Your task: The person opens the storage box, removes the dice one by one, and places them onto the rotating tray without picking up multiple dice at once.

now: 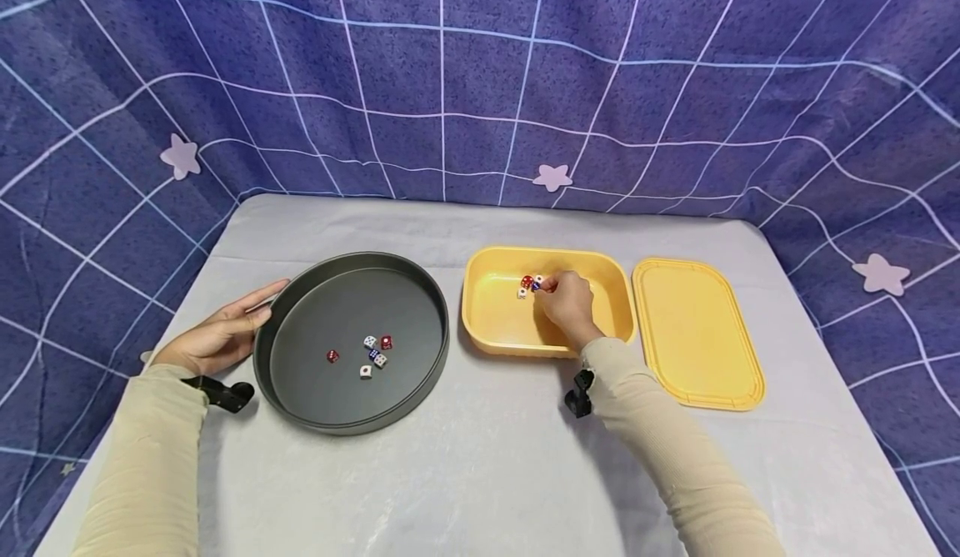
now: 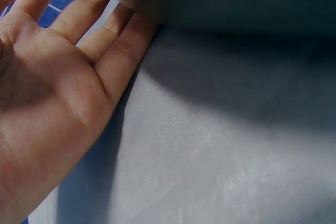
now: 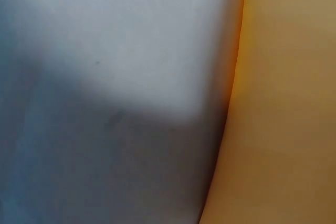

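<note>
A round dark grey pan [image 1: 318, 311] stands on the left of the table with several red, white and blue dice on its floor, among them a red die [image 1: 332, 356]. My left hand [image 1: 217, 338] rests against the pan's left side, its fingers long and nearly straight, thumb at the rim. Over to the right, my right hand [image 1: 570, 303] reaches into a yellow container [image 1: 495, 343]. Its fingertips pinch a blue die [image 1: 536, 287], partly hidden by them. Beside it lie a red die [image 1: 527, 282] and white dice [image 1: 522, 293].
A yellow lid [image 1: 697, 332] lies flat just right of the container. A pale grey cloth [image 1: 465, 474] covers the table, and a blue gridded curtain [image 1: 480, 65] with stars hangs behind it. The container's side [image 3: 283, 103] fills the right of the right wrist view.
</note>
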The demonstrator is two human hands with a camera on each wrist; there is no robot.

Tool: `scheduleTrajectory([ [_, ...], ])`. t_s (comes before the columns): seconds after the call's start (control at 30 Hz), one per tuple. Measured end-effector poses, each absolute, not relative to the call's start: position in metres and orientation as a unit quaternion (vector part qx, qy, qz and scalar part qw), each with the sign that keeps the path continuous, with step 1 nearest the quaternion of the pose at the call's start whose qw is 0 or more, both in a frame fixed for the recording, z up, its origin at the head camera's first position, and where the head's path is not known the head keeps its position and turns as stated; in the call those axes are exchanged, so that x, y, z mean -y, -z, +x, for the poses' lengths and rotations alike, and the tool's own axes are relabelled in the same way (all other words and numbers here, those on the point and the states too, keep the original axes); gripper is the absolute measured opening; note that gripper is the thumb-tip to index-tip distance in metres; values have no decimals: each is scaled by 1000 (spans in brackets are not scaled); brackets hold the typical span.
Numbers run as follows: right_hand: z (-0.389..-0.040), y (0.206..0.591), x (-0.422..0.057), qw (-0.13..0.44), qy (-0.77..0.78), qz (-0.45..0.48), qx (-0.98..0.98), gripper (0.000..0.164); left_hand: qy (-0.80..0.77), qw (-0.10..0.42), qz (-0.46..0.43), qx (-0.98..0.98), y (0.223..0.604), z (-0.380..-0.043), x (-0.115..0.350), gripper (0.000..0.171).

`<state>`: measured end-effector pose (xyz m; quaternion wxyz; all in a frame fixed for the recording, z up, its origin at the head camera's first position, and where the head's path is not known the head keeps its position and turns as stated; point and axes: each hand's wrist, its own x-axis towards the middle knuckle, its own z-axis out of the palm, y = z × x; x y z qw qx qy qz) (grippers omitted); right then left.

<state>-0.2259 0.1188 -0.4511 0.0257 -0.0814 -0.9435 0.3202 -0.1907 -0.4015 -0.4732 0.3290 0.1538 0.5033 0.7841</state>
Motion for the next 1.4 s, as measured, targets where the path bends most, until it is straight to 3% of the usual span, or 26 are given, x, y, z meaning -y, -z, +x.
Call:
scheduleTrajectory([
  [0.27,-227,451,-117,17,-307,-80,948,18,-781,330,155,-507,472,-191,401,56],
  [1.4,-225,439,-124,1,-299,-60,952,17,-779,326,170,-508,472,-190,401,55],
])
